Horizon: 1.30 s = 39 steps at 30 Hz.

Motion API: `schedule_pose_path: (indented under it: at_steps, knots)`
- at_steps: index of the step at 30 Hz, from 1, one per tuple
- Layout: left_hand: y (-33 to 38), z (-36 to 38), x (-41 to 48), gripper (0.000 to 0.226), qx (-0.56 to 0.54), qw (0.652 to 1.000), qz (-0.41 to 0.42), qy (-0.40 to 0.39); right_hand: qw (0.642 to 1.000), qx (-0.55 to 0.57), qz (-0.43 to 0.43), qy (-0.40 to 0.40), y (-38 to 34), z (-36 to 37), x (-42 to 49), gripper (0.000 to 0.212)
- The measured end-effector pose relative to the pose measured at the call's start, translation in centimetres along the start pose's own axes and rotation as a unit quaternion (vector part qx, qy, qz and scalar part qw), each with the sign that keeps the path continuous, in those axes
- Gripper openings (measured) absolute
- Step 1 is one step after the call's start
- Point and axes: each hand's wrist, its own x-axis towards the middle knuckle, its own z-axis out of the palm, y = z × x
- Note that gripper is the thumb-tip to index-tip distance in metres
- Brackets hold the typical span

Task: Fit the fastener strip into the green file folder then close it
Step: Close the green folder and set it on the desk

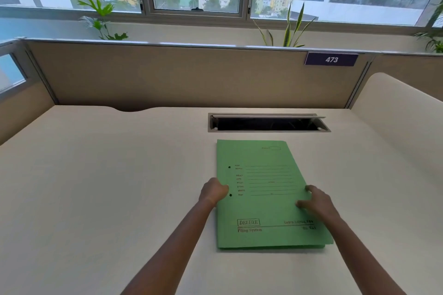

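From the head camera, your green file folder (pixel 263 201) lay closed and flat on the beige desk (pixel 107 187), right of the desk's middle and just short of the cable hatch (pixel 268 123) set into the far part of the top, whose lid stood slightly raised. The cover faced up, with printed lines, the word DELUXE in a box near the near-left corner, and two punched holes along the spine edge on the left. Your left hand (pixel 213 191) sat curled at that spine edge, beside the nearer hole, fingers tucked so that you could not tell whether they pinched the cover or only rested against it. Your right hand (pixel 315 201) lay on the folder's right edge, fingers spread flat on the cover and pressing down rather than gripping. The fastener strip did not show anywhere. Beyond the desk stood the partition panel with a purple tag reading 473 (pixel 331 59) near its right end, and potted plants (pixel 102 19) by the window.
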Motion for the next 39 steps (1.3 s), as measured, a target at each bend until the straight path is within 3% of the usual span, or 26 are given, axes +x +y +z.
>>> schedule_pose_path:
  at_steps: [5, 11, 15, 20, 22, 24, 26, 28, 33, 39]
  knots:
    - [-0.3, 0.1, 0.3, 0.031, -0.045, 0.999, -0.028, -0.009, 0.997, -0.076, 0.008, -0.011, 0.1, 1.8, -0.2, 0.059]
    - [-0.5, 0.0, 0.3, 0.029, -0.167, 0.985, -0.026, -0.023, 0.996, -0.084, 0.001, -0.009, 0.1, 2.1, -0.1, 0.055]
    - [0.4, -0.7, -0.1, 0.017, -0.273, 0.961, 0.001, -0.041, 0.999, -0.041, -0.010, -0.008, 0.4, 1.4, 0.4, 0.062]
    - [1.2, -3.2, -0.2, 0.013, -0.333, 0.941, 0.047, 0.030, 0.992, 0.112, -0.009, 0.059, 0.8, 1.3, 0.7, 0.068]
    - [1.0, -4.5, -0.2, 0.012, -0.357, 0.931, 0.067, 0.040, 0.965, 0.260, 0.023, 0.016, 0.5, 1.1, 0.5, 0.063]
    - [0.5, -5.8, -0.3, 0.015, -0.386, 0.918, 0.079, 0.038, 0.911, 0.400, 0.044, -0.085, 0.2, 0.7, 0.1, 0.046]
    - [0.0, -6.9, -0.1, 0.019, -0.418, 0.904, 0.081, 0.034, 0.865, 0.469, 0.037, -0.177, -0.4, 0.6, -0.3, 0.030]
    - [-0.2, -7.9, 0.0, 0.026, -0.439, 0.894, 0.076, 0.033, 0.851, 0.478, 0.013, -0.217, -1.4, 0.6, -0.6, 0.020]
    - [0.0, -10.4, 0.6, 0.030, -0.399, 0.913, 0.073, 0.050, 0.857, 0.479, -0.052, -0.185, -5.1, 1.5, -0.1, 0.011]
    - [-0.9, -12.4, 2.4, 0.035, -0.226, 0.968, 0.065, 0.090, 0.857, 0.500, -0.057, -0.112, -10.3, 3.3, 1.4, 0.018]
